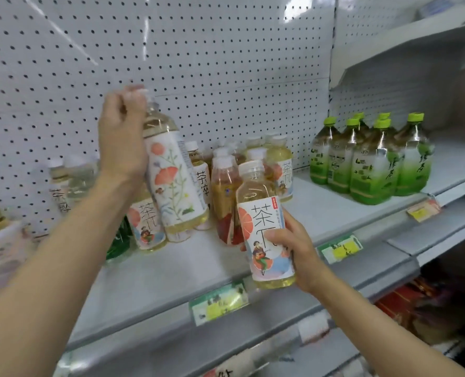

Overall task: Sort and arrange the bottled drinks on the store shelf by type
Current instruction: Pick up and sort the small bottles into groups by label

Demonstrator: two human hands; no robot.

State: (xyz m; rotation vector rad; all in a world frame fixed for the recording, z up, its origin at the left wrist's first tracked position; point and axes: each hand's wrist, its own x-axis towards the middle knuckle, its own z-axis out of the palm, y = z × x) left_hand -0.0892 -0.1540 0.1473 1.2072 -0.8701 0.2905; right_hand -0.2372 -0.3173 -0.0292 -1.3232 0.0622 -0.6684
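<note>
The left hand (122, 137) wraps its fingers round the neck of a raised flower-label bottle (175, 180), tilted above the shelf (171, 270); the right hand (296, 248), at four o'clock of it, clasps a second tea bottle (266, 227) at mid-label; both look full, likely heavy and slick; the waist grip seems surer.

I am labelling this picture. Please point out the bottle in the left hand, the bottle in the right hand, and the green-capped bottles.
Left-hand bottle (175, 183): head view, flowered label.
Right-hand bottle (262, 221): head view, white label.
Green-capped bottles (370, 164): head view, front bottle's body.
</note>
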